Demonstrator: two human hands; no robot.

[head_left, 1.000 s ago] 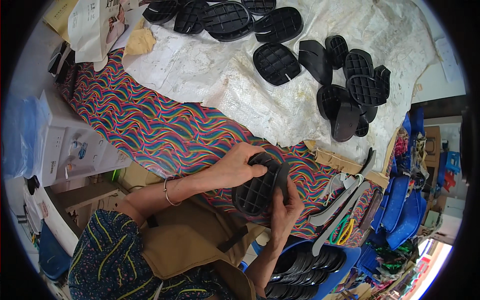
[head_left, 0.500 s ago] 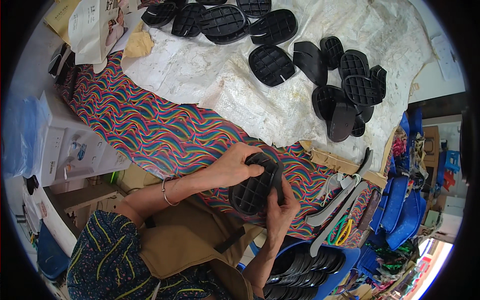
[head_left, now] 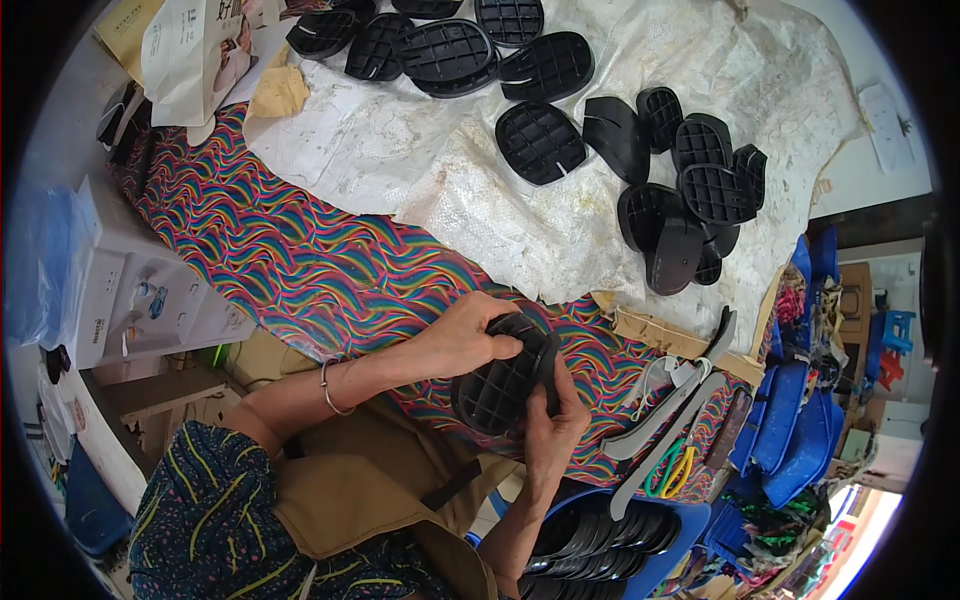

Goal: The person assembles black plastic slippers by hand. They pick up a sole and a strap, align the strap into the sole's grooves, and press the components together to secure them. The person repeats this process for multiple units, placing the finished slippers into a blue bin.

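Observation:
Over the near edge of the table I hold a black shoe sole (head_left: 497,392) with a grid of ribs facing up. My left hand (head_left: 478,335) grips its far end, the thumb pressed on the ribs and the fingers curled behind. My right hand (head_left: 556,418) is closed on the right side, thumb against the edge. Along that side runs a smooth black strip (head_left: 548,362); whether it is part of the sole or a second piece I cannot tell. Under my right forearm, a blue bin (head_left: 683,533) holds stacked black soles (head_left: 600,535).
Several black sole pieces (head_left: 541,143) lie on a white sheet (head_left: 450,190) over the patterned tablecloth (head_left: 330,255). At the right are curved grey blades (head_left: 665,445), scissors with yellow and green handles (head_left: 678,472) and a cardboard strip (head_left: 680,335). A white plastic container (head_left: 110,300) stands at left.
The black strip on the right now sits closer against the ribbed sole. My right fingers have shifted slightly along it, and both hands keep their grip. The whole view has shifted a little.

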